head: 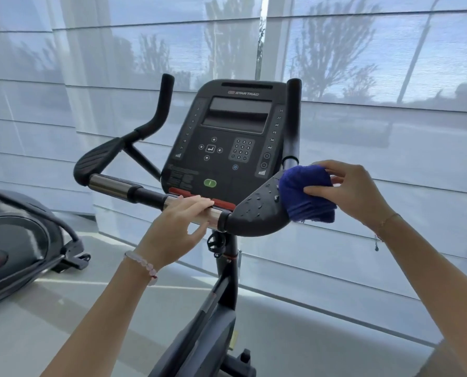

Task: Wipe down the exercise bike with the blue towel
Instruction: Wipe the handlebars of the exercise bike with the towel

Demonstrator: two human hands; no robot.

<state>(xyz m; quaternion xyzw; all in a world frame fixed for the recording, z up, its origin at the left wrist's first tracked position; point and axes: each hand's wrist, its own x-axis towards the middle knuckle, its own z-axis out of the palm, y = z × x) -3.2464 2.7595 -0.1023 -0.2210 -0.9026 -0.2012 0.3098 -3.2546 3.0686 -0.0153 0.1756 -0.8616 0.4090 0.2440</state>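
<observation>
A black exercise bike stands in front of me, its console (226,137) dark. The right elbow pad (256,210) of the handlebar carries water droplets. My right hand (354,191) grips a bunched blue towel (305,194) and holds it against the outer end of that pad. My left hand (178,227) rests on the chrome section of the handlebar (112,183) just left of the pad, fingers laid over the bar. The left pad (96,156) and both upright grips are untouched.
Another exercise machine (17,246) sits on the floor at the left. Sheer blinds over large windows (390,77) run right behind the bike. The bike's frame post (224,281) runs down between my arms to the pale floor.
</observation>
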